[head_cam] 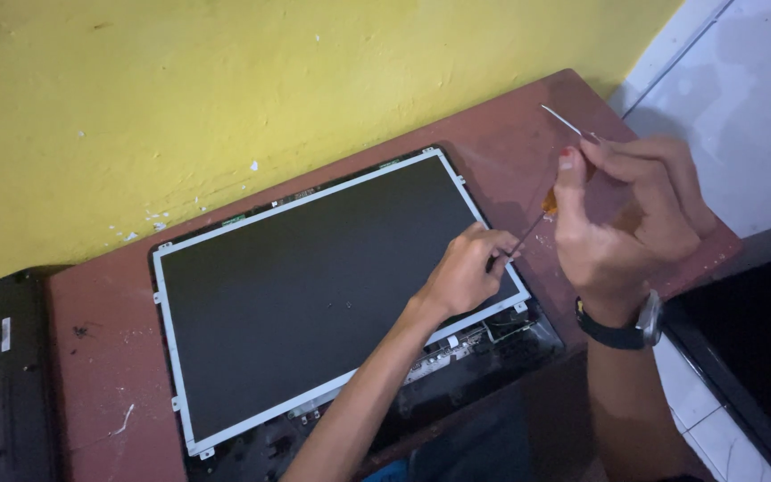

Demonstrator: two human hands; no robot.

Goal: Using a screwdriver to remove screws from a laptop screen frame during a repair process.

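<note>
At panel edge (pixel 503 268), left hand (pixel 466 272) pinching shaft, right hand (pixel 622 223) closed around screwdriver (pixel 546 210)

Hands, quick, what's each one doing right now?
Left hand: closed, fingers pinching the screwdriver shaft at the screen panel edge.
Right hand: closed around the screwdriver handle.

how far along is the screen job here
Done: the bezel looks off, since the panel lies bare with its metal frame and side tabs exposed on the table. In hand: the right hand holds a screwdriver, its tip at the panel's right edge, where the left hand steadies it. Left: the panel sits in the lid; whether more screws remain is unclear.
</note>
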